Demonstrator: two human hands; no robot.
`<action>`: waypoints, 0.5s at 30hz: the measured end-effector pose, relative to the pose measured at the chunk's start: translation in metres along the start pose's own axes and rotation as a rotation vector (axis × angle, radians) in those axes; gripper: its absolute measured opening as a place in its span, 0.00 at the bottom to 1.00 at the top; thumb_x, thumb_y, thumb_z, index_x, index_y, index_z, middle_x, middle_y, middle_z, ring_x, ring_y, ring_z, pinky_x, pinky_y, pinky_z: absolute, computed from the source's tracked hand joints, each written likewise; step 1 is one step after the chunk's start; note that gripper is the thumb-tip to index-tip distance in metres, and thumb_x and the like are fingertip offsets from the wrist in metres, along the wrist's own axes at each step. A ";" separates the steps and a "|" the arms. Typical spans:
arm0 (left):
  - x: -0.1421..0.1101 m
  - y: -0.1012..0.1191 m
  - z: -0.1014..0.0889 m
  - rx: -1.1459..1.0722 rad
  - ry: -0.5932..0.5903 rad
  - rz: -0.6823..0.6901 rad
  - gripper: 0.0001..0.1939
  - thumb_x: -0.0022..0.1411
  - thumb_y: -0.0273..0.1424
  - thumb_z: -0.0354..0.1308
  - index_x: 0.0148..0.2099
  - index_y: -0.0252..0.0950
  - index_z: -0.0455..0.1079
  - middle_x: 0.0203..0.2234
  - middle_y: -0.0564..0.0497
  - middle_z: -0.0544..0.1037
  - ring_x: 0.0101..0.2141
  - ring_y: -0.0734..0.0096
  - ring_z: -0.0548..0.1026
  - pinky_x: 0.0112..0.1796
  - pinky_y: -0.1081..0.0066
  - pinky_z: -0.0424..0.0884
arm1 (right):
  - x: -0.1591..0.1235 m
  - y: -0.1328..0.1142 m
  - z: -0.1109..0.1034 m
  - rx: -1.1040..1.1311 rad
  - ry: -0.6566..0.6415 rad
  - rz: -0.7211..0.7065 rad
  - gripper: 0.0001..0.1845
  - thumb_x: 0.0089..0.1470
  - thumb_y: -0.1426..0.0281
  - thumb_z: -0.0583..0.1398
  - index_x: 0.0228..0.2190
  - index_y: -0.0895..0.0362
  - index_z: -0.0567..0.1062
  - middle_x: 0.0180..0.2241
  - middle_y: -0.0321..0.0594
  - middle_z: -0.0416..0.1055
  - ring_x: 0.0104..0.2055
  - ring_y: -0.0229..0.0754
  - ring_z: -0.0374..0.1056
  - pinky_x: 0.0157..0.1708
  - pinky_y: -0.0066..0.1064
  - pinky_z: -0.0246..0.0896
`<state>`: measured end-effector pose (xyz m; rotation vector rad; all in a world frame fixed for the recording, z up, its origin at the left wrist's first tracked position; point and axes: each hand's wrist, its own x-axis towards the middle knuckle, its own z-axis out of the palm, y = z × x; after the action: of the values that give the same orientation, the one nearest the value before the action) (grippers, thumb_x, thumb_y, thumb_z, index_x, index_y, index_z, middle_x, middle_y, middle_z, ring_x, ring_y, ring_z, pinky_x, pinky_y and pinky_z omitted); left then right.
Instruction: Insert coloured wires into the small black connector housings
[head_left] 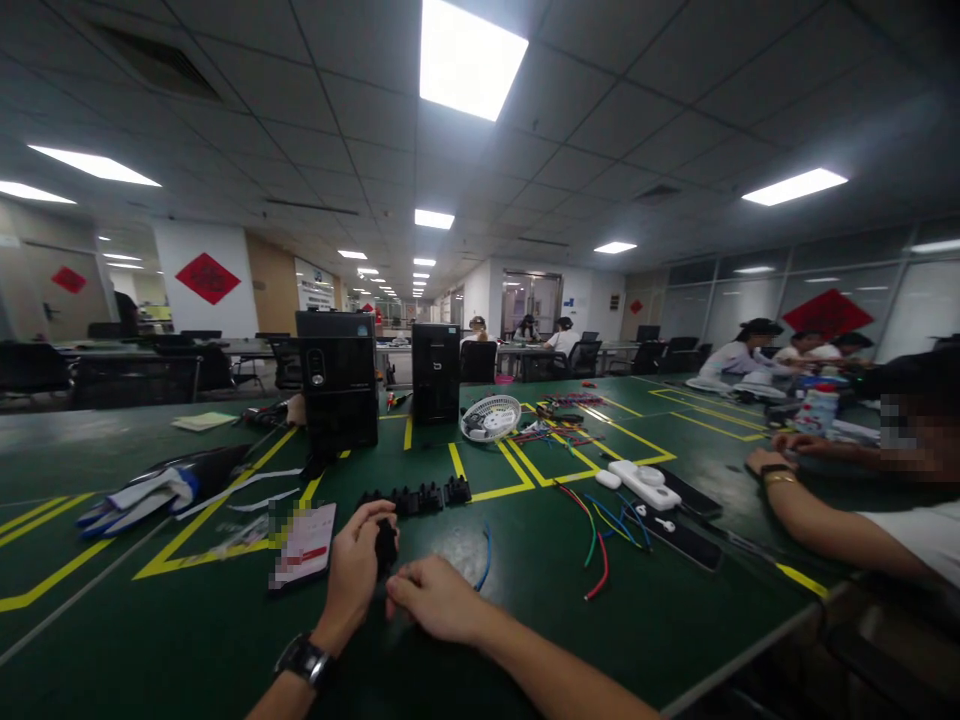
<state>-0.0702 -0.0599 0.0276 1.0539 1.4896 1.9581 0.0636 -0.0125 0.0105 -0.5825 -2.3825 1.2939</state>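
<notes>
My left hand (358,560), with a watch on its wrist, is closed around a small black block-shaped part (386,540). Close beside it, my right hand (439,597) has thumb and forefinger pinched together, near that part. Whatever lies between those fingertips is too small to make out. Just beyond both hands, several similar black parts (427,497) sit in a row on the green table (517,640). A short blue wire (487,557) lies right behind my right hand. To the left of my left hand rests a phone (306,545) with a lit screen.
Two black boxes (339,385) (436,375) stand at the back, near a white basket (490,419). Loose coloured wires (600,525), a white power strip (643,484) and dark phones (679,535) lie rightward. Gloves (146,500) lie left. A co-worker's arm (814,510) rests at right.
</notes>
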 end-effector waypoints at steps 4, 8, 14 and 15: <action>0.002 0.002 -0.001 0.016 0.073 0.053 0.13 0.54 0.35 0.53 0.41 0.35 0.68 0.23 0.53 0.73 0.23 0.69 0.72 0.24 0.72 0.66 | 0.000 -0.024 -0.012 -0.210 0.059 -0.038 0.15 0.54 0.71 0.53 0.23 0.58 0.77 0.15 0.31 0.60 0.20 0.33 0.57 0.22 0.24 0.46; 0.004 0.008 0.004 -0.290 0.146 -0.021 0.16 0.53 0.34 0.53 0.45 0.36 0.64 0.24 0.54 0.73 0.22 0.71 0.72 0.24 0.71 0.68 | -0.002 -0.037 -0.016 -0.331 0.139 -0.118 0.15 0.55 0.71 0.54 0.22 0.57 0.76 0.17 0.33 0.64 0.21 0.33 0.60 0.24 0.24 0.46; 0.002 0.017 0.002 -0.343 0.194 0.035 0.18 0.54 0.34 0.53 0.48 0.37 0.63 0.24 0.55 0.72 0.22 0.72 0.72 0.23 0.72 0.68 | -0.006 -0.045 -0.007 -0.457 0.181 -0.140 0.18 0.61 0.69 0.50 0.27 0.57 0.77 0.26 0.37 0.75 0.28 0.36 0.67 0.28 0.24 0.51; 0.001 0.019 0.002 -0.314 0.189 0.065 0.18 0.54 0.34 0.53 0.48 0.37 0.63 0.25 0.55 0.72 0.22 0.73 0.72 0.23 0.72 0.68 | -0.006 -0.050 -0.009 -0.501 0.157 -0.150 0.19 0.61 0.68 0.50 0.26 0.57 0.77 0.26 0.38 0.75 0.28 0.36 0.68 0.29 0.24 0.51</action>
<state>-0.0679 -0.0641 0.0459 0.8089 1.1955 2.2986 0.0641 -0.0335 0.0567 -0.5987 -2.5601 0.5599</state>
